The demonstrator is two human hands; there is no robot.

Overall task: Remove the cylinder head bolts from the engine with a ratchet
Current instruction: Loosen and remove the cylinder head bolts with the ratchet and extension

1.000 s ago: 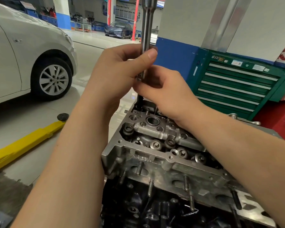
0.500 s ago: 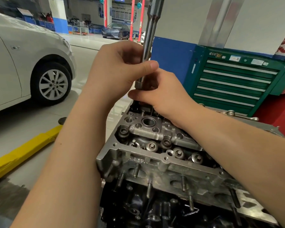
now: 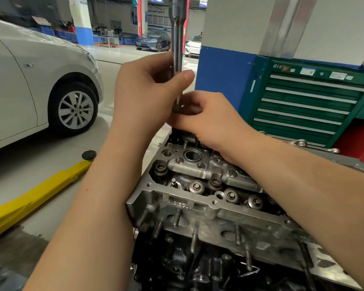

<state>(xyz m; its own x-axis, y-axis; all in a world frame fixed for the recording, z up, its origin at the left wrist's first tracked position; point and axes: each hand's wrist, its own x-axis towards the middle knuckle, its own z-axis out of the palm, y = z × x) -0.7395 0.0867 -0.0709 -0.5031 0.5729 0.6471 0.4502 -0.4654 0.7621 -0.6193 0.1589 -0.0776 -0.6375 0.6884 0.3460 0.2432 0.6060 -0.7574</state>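
Hands have barely shifted over the last second: the left hand (image 3: pixel 147 91) still wraps the upright ratchet (image 3: pixel 177 38) shaft, and the right hand (image 3: pixel 208 118) keeps pinching its lower end over the far corner of the cylinder head (image 3: pixel 198 198). Spline-headed cylinder head bolts (image 3: pixel 160 169) remain seated, so loosening seems pending.

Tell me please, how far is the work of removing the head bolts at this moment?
Done: cannot be judged; no removed bolt lies in view. In hand: the left hand grips the upright ratchet shaft, and the right hand holds its lower end at the far end of the cylinder head. Left: at least two splined bolts are seated nearer the camera.
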